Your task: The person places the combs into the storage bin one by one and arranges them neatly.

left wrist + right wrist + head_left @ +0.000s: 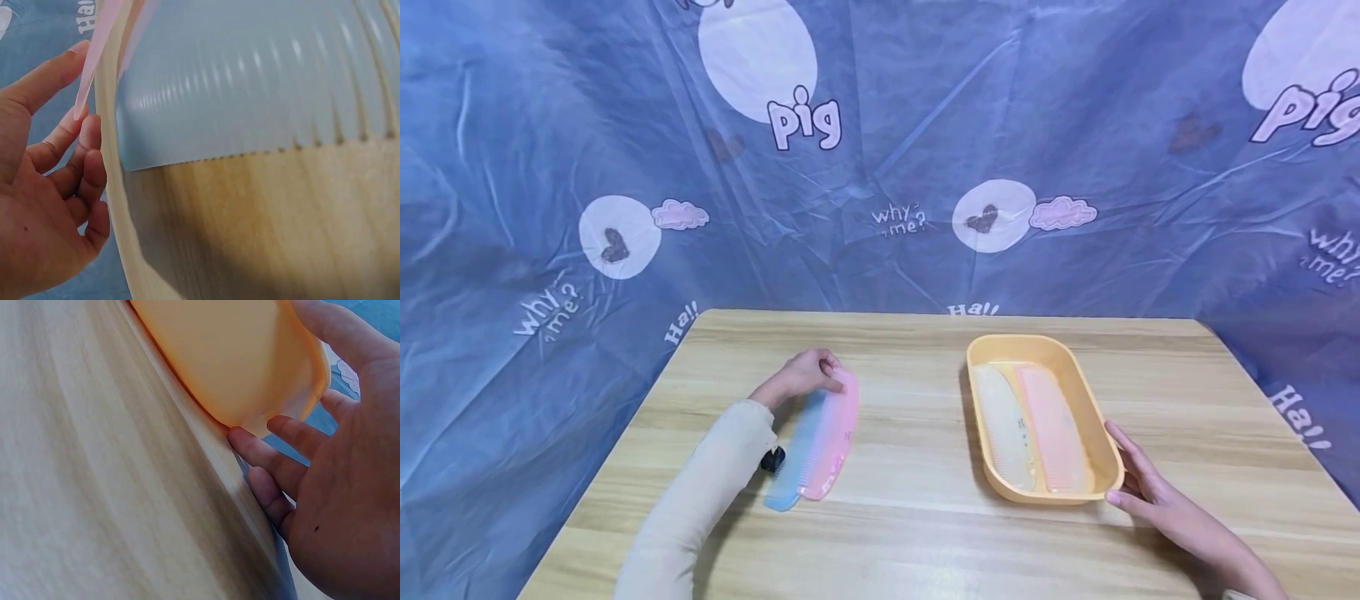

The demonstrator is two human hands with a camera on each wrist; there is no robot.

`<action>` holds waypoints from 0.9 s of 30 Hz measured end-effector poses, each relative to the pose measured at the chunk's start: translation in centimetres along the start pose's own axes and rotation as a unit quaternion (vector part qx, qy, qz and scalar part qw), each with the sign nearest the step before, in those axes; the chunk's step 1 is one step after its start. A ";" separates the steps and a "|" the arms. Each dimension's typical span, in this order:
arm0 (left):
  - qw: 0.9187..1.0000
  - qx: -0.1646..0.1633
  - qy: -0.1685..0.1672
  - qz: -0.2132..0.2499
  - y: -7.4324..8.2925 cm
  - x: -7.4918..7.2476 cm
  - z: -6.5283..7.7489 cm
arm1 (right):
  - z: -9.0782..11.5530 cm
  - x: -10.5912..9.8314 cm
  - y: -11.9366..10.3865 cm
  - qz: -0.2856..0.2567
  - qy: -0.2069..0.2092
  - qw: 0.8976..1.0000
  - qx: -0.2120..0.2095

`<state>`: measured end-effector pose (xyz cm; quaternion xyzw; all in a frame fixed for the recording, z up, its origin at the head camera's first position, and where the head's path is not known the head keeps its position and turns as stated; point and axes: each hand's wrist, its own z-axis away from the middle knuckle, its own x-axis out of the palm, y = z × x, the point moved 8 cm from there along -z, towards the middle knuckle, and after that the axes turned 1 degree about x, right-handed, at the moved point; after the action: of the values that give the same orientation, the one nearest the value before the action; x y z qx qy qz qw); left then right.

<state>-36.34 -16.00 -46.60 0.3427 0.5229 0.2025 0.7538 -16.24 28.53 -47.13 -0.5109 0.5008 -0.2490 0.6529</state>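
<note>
My left hand [807,373] pinches one end of a pink comb [839,429] between thumb and fingers. In the left wrist view the pink comb [97,56] shows edge-on at the fingertips. Beside it, partly overlapped, is a translucent blue comb [792,471], its teeth facing left. On the right stands a yellow-orange plastic tray [1078,375]. Inside lie a white comb [1006,425] and a pale pink comb [1054,429], side by side. My right hand [1157,496] touches the tray's near right corner, its extended fingers and thumb against the outer wall.
The wood-grain table [910,517] carries the combs and tray. Behind it and at the sides hangs a blue printed cloth [895,150]. A small black object [772,460] shows at the left sleeve's cuff [752,425].
</note>
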 end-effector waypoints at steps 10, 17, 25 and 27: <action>0.998 -0.018 -0.025 0.063 0.2 0.7 0.0 | 0.1 0.1 0.1 -0.010 -0.004 1.000 0.004; 0.993 -0.006 -0.030 0.115 0.7 0.9 -0.3 | -0.1 0.1 -0.1 -0.019 -0.008 1.000 -0.008; 0.992 -0.004 -0.023 0.127 1.0 0.8 -0.2 | 0.0 0.1 0.0 -0.017 -0.007 1.000 0.005; 0.991 -0.002 -0.017 0.130 1.2 0.7 -0.2 | 0.0 0.1 0.0 -0.020 -0.007 1.000 0.007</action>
<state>-36.19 -14.63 -46.19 0.4097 0.4607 0.2944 0.7302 -16.16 28.43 -47.21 -0.5180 0.4840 -0.2623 0.6547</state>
